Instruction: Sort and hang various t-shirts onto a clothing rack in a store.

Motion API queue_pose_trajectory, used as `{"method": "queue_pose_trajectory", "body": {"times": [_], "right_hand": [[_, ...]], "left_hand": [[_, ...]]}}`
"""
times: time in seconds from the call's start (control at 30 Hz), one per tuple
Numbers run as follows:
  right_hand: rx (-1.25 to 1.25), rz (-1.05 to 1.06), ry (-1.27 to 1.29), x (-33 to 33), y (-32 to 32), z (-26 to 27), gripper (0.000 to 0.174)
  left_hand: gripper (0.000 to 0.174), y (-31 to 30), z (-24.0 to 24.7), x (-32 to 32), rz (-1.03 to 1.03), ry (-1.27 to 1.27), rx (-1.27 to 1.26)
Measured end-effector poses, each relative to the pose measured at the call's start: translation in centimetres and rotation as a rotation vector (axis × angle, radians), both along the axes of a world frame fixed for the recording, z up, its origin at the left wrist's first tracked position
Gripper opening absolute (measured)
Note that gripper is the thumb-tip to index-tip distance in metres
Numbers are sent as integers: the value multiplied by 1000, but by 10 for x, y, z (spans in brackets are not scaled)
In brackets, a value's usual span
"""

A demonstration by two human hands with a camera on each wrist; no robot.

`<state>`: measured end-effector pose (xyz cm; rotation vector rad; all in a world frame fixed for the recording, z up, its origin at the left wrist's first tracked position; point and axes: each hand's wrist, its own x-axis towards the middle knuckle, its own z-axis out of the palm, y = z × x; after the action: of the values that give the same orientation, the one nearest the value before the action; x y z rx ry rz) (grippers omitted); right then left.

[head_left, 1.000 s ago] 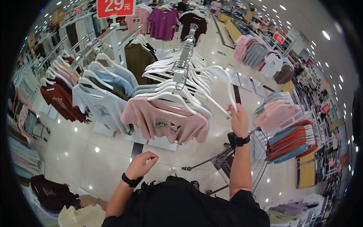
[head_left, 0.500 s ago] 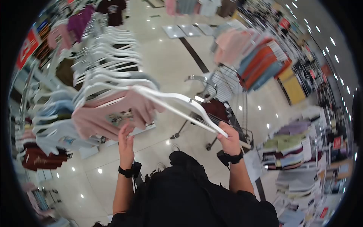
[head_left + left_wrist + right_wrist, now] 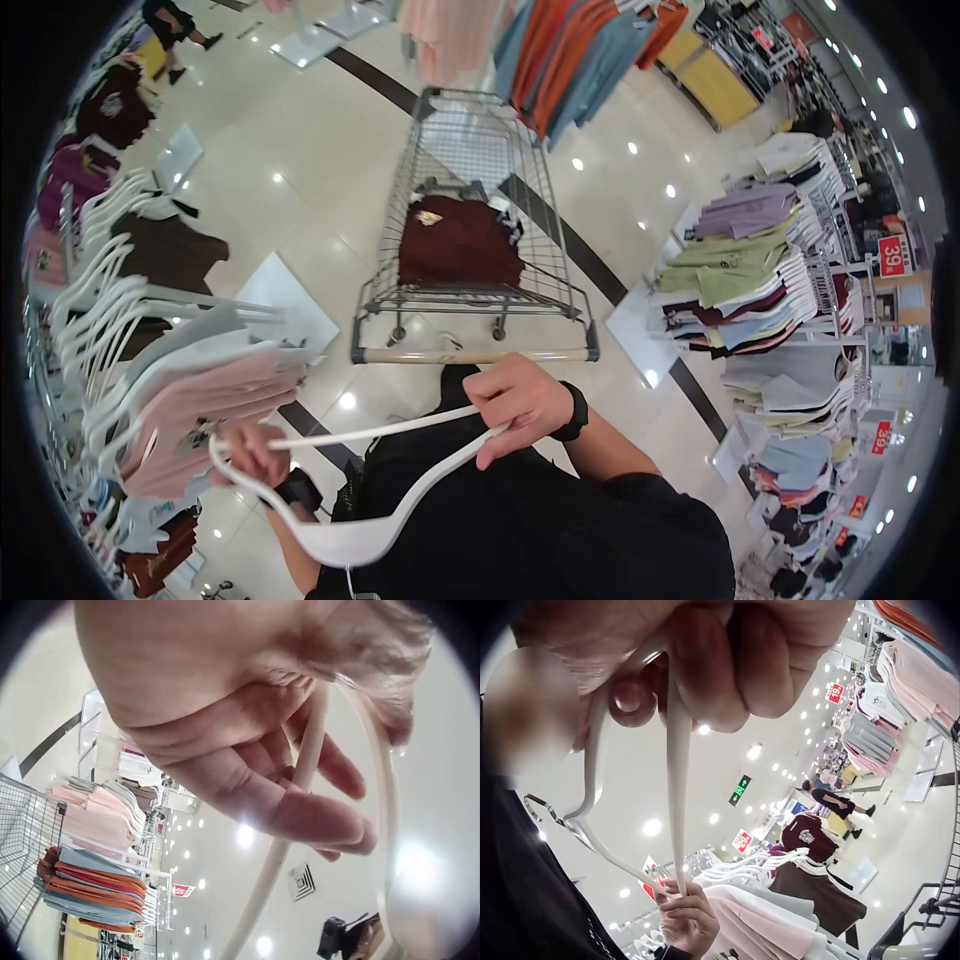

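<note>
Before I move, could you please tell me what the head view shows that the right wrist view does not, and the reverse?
Only the head view shows the maroon garment lying in the shopping cart and the light green tops on a rack.

Only the right wrist view shows the green sign with white arrows overhead.

Both show the left hand and right hand gripping the white hanger, the pink shirt and at least part of the cart.
</note>
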<state>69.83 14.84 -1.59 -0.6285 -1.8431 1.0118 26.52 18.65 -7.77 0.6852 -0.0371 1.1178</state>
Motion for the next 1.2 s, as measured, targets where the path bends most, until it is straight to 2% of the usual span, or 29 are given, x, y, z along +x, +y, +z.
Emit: {"method": "queue_pose_trajectory", "body": {"times": [0.07,0.13,0.2,0.23,0.27,0.37,0.43,0.47,0.5,0.53,0.57,0.6,0.63,0.7,0.8,0.83,0.87,0.93,0.97,1.0,1.03,1.07,1.1,1.13,1.2], "right_hand": [[-18,12,67,29,21,-5,60],[53,47,142,56,44,-8,62],[73,68,187,71,63,-13,62],[41,93,171,79,71,-16,60],[12,123,160,86,79,-21,58],[-160,203,218,105,105,-53,50],[-401,193,312,128,130,-86,44],[-488,25,281,141,144,-110,33],[-629,-86,382,154,163,-148,25],[-910,-262,234,173,176,-189,22],[-1049,-425,48,184,196,-239,24],[-1033,-501,-103,190,207,-289,26],[-1039,-509,-218,198,213,-346,28],[-1062,-495,-512,196,229,-428,31],[-889,-578,-647,175,241,-547,36],[-1122,-530,-567,163,252,-546,37],[-1127,-514,-554,148,258,-543,37],[-1553,-571,-301,122,264,-541,36],[-1551,-585,-203,112,266,-550,37],[-1557,-566,-209,105,266,-563,37],[-1519,-678,-87,98,266,-572,38],[-1472,-791,30,95,264,-579,39],[-1455,-916,26,92,264,-580,42],[-1452,-910,12,91,261,-580,42],[-1560,-991,-115,95,261,-574,39]], "left_hand": [[44,17,14,25,24,47,113],[40,50,37,53,-145,70,268],[36,63,57,82,-143,55,226],[34,46,65,90,72,129,55],[36,43,66,94,205,165,23],[42,48,72,116,333,273,-111],[45,53,69,132,404,288,-186],[49,55,69,140,459,294,-244],[52,60,67,149,454,317,-278],[52,62,62,152,468,327,-297],[51,63,56,154,458,353,-348],[50,64,51,156,455,378,-398],[50,64,40,156,450,383,-394],[47,60,25,153,450,368,-431],[42,45,17,137,468,392,-447],[41,39,21,136,518,423,-464],[41,33,25,133,567,452,-479],[43,32,38,138,578,467,-481],[43,27,41,134,619,474,-488],[42,20,44,131,662,479,-496],[42,20,49,132,642,461,-508],[41,12,51,129,715,471,-505],[44,8,54,127,805,508,-533],[48,6,58,125,892,542,-559],[47,0,57,118,891,543,-546]]}}
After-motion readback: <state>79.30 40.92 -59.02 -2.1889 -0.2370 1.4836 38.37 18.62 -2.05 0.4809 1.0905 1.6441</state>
